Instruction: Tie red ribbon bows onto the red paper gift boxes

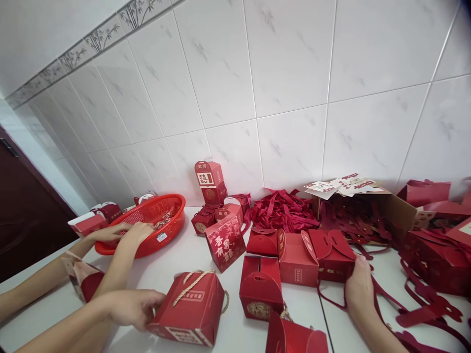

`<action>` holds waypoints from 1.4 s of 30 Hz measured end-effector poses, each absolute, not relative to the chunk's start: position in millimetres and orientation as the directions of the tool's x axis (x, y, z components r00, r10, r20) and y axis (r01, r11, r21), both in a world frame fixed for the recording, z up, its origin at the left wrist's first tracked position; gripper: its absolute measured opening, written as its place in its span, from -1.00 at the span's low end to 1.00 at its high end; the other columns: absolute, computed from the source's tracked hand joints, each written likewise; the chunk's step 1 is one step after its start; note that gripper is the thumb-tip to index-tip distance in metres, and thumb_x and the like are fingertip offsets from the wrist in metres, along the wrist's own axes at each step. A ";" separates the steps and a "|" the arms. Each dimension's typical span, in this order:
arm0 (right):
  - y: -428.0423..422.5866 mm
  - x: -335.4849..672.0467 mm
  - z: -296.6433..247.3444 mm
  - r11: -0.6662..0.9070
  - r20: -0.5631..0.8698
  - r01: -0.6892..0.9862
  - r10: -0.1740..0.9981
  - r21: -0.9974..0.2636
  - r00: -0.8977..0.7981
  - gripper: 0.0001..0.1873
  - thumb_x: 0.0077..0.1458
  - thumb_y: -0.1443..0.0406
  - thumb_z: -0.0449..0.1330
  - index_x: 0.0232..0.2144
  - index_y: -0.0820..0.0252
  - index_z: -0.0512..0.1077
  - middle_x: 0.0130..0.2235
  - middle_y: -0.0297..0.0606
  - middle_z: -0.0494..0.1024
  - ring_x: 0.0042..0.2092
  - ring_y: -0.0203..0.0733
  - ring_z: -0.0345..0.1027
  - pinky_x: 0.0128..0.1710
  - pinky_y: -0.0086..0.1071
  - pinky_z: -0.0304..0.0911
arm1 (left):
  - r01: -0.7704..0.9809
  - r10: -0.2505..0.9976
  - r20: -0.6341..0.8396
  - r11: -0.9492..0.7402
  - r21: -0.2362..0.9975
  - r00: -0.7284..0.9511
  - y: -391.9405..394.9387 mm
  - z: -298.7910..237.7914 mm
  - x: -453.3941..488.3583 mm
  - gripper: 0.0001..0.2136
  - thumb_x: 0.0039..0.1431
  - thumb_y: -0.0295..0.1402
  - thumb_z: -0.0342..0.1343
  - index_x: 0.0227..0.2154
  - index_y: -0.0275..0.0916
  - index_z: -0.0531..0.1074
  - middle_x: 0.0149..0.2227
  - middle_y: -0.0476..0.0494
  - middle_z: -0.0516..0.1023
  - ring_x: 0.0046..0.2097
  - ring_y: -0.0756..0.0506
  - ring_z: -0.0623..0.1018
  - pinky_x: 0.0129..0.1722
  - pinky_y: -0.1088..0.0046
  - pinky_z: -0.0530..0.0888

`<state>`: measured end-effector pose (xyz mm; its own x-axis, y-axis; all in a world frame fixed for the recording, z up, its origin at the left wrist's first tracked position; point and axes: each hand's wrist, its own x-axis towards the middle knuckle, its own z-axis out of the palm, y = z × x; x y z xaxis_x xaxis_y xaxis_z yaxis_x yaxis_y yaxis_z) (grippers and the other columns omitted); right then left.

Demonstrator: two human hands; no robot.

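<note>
Left hand (134, 306), fingers clamped on a rope-handled red box (191, 309) on the tabletop (172, 264). Right hand (358, 287) has its fingers closed on a flap-topped red box (333, 255) just ahead of them. Seemingly mid-sorting; lifting either needs a firmer hold.

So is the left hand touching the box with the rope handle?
Touching. The head view shows the left hand gripping the side of the box with the rope handle, with no gap between them.

Left hand (134, 306) curls in a grip; right hand (358, 289) reaches forward, back upward.
</note>
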<state>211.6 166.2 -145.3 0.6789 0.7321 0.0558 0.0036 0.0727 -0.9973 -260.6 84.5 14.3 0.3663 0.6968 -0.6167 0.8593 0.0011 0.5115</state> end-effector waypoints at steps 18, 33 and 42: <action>165.5 210.9 -142.8 0.085 0.087 0.036 0.735 -0.996 0.673 -0.33 0.16 -0.10 -0.24 -0.03 0.27 0.32 -0.05 -0.09 0.40 -0.05 0.00 0.21 0.00 -0.18 0.09 | 0.582 0.715 -0.551 0.246 0.775 0.431 69.2 -13.2 -257.7 -0.35 -0.38 -0.24 0.37 -0.07 -0.16 0.42 0.00 -0.06 0.49 0.09 -0.29 0.38 0.00 0.30 0.37; 162.4 208.5 -142.5 0.039 0.041 0.018 0.742 -0.999 0.669 -0.26 0.16 -0.11 -0.24 0.06 0.34 0.27 -0.01 -0.04 0.37 -0.01 0.00 0.21 0.06 -0.18 0.05 | 0.938 0.981 -0.037 -0.170 0.301 0.189 71.3 38.7 -200.6 -0.66 0.18 -0.05 -0.06 -0.48 -0.21 0.38 -0.39 -0.07 0.51 -0.35 -0.11 0.46 -0.32 0.44 0.35; 166.3 211.5 -144.6 0.101 0.097 0.033 0.737 -0.994 0.669 -0.29 0.15 -0.10 -0.22 -0.01 0.33 0.32 -0.05 -0.05 0.41 0.00 0.02 0.20 0.05 -0.18 0.06 | 0.905 0.902 0.133 -0.385 -0.181 0.411 95.6 24.2 -144.3 -0.73 0.28 -0.34 -0.22 -0.42 -0.21 0.35 -0.37 -0.15 0.45 -0.35 -0.13 0.44 -0.34 0.37 0.29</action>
<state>211.5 166.3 -144.6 0.6691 0.7368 0.0971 0.0333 0.1009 -0.9943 -144.3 95.6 24.2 0.4106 0.9021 0.1329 0.9048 -0.3851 -0.1815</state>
